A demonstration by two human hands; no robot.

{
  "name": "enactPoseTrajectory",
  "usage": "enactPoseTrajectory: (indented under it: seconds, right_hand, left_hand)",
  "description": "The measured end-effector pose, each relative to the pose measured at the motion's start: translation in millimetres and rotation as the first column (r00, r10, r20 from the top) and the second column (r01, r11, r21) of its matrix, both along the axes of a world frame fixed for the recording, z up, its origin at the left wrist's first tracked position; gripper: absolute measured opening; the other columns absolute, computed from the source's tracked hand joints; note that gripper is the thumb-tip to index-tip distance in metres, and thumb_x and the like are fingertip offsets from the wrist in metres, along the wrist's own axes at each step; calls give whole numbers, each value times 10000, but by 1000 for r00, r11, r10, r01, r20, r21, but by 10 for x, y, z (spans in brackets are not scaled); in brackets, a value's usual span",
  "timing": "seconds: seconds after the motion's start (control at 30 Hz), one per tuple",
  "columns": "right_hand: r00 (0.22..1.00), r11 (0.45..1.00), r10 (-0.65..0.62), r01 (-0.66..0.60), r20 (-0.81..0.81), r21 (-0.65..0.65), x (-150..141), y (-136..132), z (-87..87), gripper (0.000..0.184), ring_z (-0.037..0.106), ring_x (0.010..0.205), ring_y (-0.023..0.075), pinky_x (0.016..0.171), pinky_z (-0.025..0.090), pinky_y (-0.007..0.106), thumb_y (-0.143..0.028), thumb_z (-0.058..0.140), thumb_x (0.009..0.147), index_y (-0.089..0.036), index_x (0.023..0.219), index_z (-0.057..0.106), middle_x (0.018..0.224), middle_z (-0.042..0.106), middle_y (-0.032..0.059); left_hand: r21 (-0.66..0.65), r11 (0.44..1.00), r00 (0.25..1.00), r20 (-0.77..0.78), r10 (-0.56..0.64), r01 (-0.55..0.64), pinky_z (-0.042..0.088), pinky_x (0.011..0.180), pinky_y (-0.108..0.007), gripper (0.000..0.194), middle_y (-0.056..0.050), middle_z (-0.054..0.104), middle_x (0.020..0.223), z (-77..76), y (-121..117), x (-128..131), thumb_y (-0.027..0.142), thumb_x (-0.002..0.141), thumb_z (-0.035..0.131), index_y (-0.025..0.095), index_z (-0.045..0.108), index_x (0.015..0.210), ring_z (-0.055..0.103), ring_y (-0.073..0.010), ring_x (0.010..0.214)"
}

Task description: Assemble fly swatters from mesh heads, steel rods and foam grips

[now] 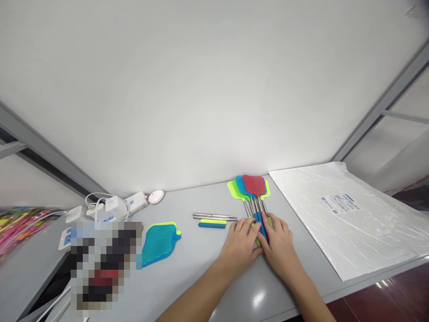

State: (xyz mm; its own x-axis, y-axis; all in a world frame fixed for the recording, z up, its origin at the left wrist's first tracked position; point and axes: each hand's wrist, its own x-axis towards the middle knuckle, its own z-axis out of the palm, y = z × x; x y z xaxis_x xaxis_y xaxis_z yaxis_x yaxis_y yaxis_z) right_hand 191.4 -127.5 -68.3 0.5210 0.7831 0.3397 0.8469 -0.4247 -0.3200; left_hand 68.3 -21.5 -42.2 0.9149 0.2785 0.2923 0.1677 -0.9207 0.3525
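Several fly swatters [254,185] lie together on the grey table, their red, blue, green and yellow mesh heads overlapping toward the wall. My left hand [239,239] presses on the handles from the left, fingers curled over them. From the other side my right hand [276,237] closes round the same handles, which it partly hides. To the left are thin metal rods [214,216], a yellow handle sleeve [213,221] and a blue handle sleeve [212,225]. Farther left, loose blue and yellow-green swatter heads [160,243] lie stacked.
A white wrapped package [311,214] with a label covers the table's right side. At the left stand power strips with plugs and cables [115,205], a white oval device [156,197] and a blurred-out object [107,268]. Colourful packets [23,226] lie at the far left.
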Motion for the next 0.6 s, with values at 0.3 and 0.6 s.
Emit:
enactPoseTrajectory:
  seconds: [0.3, 0.6]
  right_hand:
    - [999, 999, 4, -6, -51, -41, -7, -11, -19, 530, 353, 1344, 285, 1028, 365, 482, -424, 354, 986, -210, 1471, 357, 1466, 437, 115]
    - [995, 998, 32, -37, -95, -52, 27, -29, -69, 550, 261, 1427, 272, 1066, 327, 490, -438, 335, 990, -224, 1496, 319, 1535, 371, 74]
  left_hand:
    - [-3, 1000, 1000, 2, 4, -4, 349, 1032, -471, 568, -103, 495, 1410, -4, 7, 2, 411, 858, 651, 222, 450, 1355, 444, -292, 1263]
    - [-48, 999, 1000, 3, -7, 7, 329, 1059, -482, 491, -76, 467, 1464, 23, 7, -12, 429, 888, 609, 221, 484, 1315, 389, -280, 1336]
